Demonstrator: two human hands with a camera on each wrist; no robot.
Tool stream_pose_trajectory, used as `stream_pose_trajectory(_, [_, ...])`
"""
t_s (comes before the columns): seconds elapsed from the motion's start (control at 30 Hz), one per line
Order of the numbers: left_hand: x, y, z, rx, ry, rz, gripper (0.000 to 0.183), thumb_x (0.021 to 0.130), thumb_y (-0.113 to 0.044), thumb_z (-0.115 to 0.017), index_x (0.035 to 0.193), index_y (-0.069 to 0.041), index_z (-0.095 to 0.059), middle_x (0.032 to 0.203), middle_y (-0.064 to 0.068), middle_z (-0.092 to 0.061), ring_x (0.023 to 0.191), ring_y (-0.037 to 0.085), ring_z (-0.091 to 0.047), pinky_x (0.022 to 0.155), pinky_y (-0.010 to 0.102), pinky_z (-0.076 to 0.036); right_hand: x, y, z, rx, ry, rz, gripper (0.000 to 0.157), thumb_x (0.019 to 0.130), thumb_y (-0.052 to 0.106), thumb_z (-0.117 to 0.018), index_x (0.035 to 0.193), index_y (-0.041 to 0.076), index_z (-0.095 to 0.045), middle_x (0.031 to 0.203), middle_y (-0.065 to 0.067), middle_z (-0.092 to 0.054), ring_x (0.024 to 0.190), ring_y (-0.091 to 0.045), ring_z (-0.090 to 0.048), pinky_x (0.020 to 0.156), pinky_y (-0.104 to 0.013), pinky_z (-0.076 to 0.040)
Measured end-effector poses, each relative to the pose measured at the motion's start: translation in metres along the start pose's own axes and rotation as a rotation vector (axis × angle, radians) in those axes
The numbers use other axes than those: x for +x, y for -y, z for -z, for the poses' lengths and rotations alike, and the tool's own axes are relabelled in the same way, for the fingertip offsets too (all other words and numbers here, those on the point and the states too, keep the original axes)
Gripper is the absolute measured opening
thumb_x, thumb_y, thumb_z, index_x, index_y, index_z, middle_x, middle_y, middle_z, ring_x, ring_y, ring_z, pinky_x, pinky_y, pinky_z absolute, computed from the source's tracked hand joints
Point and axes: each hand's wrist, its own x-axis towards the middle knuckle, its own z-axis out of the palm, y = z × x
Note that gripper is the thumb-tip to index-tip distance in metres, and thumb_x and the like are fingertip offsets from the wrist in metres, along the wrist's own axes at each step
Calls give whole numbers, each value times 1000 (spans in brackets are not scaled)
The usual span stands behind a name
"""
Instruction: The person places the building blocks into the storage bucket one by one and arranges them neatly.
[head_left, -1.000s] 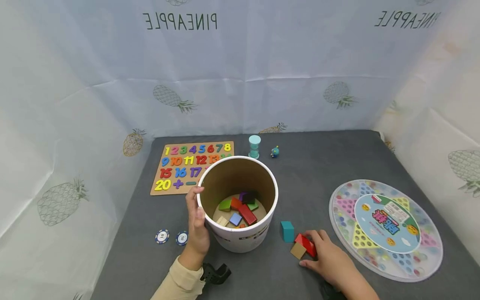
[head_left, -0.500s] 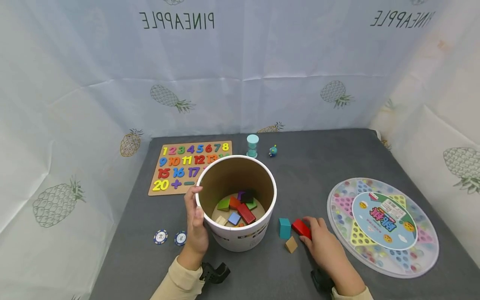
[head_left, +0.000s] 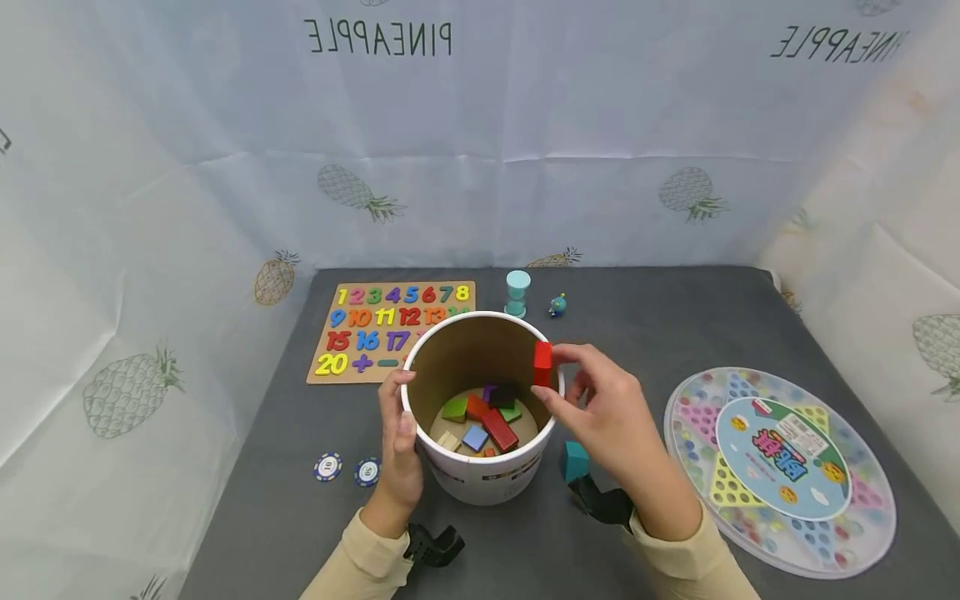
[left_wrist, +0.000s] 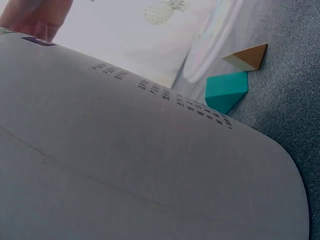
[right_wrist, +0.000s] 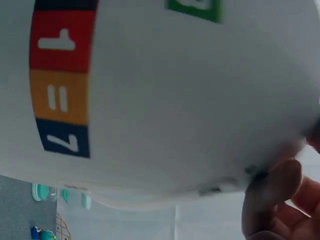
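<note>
A white bucket [head_left: 486, 493] stands on the table, several coloured building blocks [head_left: 498, 430] lying on its floor. My left hand [head_left: 400, 454] holds the bucket's left side, fingers up at the rim. Between the thumb and fingers of my right hand [head_left: 609, 412] is a red building block [head_left: 542, 363], upright over the inner right rim. A teal block [head_left: 575, 461] rests on the table right of the bucket, partly below my right arm. The left wrist view shows a wooden triangular block [left_wrist: 252, 57] beside it; my right arm hides that one in the head view.
Behind the bucket lie a number puzzle board [head_left: 352, 342], a teal hourglass [head_left: 517, 293] and a small blue figure [head_left: 558, 305]. Two poker chips [head_left: 327, 467] sit to the left. A round Chinese checkers set [head_left: 780, 467] covers the right side of the table.
My right hand has lifted the red block off the table and carried it left and up to the bucket's rim. The left hand keeps its place on the bucket.
</note>
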Motion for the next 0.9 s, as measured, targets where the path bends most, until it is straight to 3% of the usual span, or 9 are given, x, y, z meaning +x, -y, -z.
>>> stream_pose_trajectory(0.17, [1,0,0,3,5,-3,54,98,-39,-31,135,-1,-21,141,28,-23,125,50,-25,101,45,-33,7,9,-6,-138,114,-27,42,78,32,-79,116,22,-63,86,10,-55,59,-5,-44,49,-24,-40])
stream_pose_trajectory(0.3, [1,0,1,3,-5,-11,54,98,-39,-32,134,-2,-21,141,30,-22,125,50,-24,101,43,-33,6,7,-5,-122,164,11,39,83,36,-74,119,28,-63,92,17,-53,65,-2,-46,52,-23,-41])
stream_pose_trajectory(0.43, [1,0,1,14,-10,-14,54,98,-39,-32,134,-2,-21,141,30,-23,125,49,-25,101,43,-33,-2,-10,-2,22,-6,80,33,85,18,-73,117,20,-65,102,9,-59,69,-4,-51,55,-20,-42])
stream_pose_trajectory(0.5, [1,0,1,17,-4,-10,53,98,-39,-32,134,-1,-21,141,30,-22,125,49,-24,101,43,-33,-10,-24,1,46,-75,62,31,84,9,-73,113,15,-67,102,5,-59,68,-7,-51,55,-20,-41])
stream_pose_trajectory(0.53, [1,0,1,17,-1,-7,53,98,-38,-32,134,-1,-21,141,29,-22,125,49,-24,101,43,-32,-15,-32,2,18,-63,26,29,83,9,-73,111,15,-67,100,4,-59,68,-8,-51,55,-20,-40])
stream_pose_trajectory(0.6, [1,1,1,17,4,-4,53,98,-38,-31,134,-1,-21,141,29,-22,125,49,-24,101,44,-32,-27,-49,3,-72,60,-76,26,82,13,-75,106,17,-67,94,4,-56,67,-9,-49,56,-23,-40])
stream_pose_trajectory(0.7, [1,1,1,30,4,-2,53,98,-38,-31,134,-1,-21,141,29,-22,125,49,-24,101,42,-33,-48,-74,-4,-256,389,-269,33,79,32,-78,106,21,-64,92,5,-52,71,-9,-51,59,-29,-44])
stream_pose_trajectory(0.77, [0,1,1,40,1,-5,54,98,-39,-31,134,-1,-21,141,29,-23,125,49,-24,101,41,-33,-62,-87,-13,-316,546,-376,43,74,42,-79,108,21,-61,94,3,-51,73,-10,-53,62,-34,-45])
stream_pose_trajectory(0.9, [0,1,1,45,0,-4,54,98,-40,-30,135,0,-21,142,25,-24,126,47,-25,101,44,-32,-83,-100,-30,-339,598,-486,52,70,42,-82,109,21,-57,91,3,-49,69,-14,-52,60,-38,-44])
